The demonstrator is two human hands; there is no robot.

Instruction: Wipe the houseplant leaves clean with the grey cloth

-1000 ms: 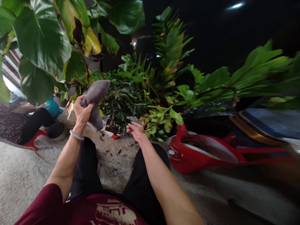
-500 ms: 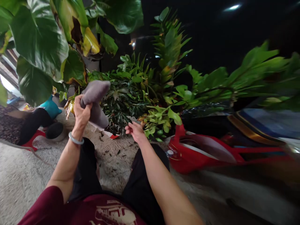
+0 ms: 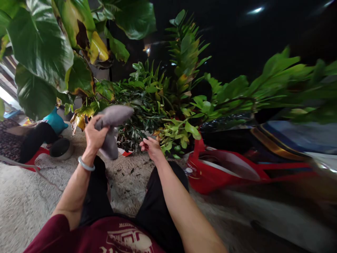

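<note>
In my left hand (image 3: 96,135) is a soft grey cloth (image 3: 116,116), gripped in the middle so that one lobe sticks out to the right and another hangs down. It hides part of a bushy plant with narrow dark leaves (image 3: 134,130) behind it. My right hand (image 3: 152,147) is at that plant's lower right side, thumb and fingers closed in a pinch at the tip of a dark leaf (image 3: 141,134). Part of a white and red planter (image 3: 125,152) shows under the plant.
Big broad leaves (image 3: 39,45) hang at upper left. Pale green foliage (image 3: 181,135) borders my right hand. A red bag (image 3: 210,175) stands at right. At far left, another person (image 3: 15,140) sits by a dark bowl (image 3: 61,148). Concrete floor (image 3: 126,179) lies between my knees.
My left hand has turned and moved slightly down and right. The grey cloth has swung with it, its upper lobe now pointing more to the right. The right hand keeps its pinch at the plant.
</note>
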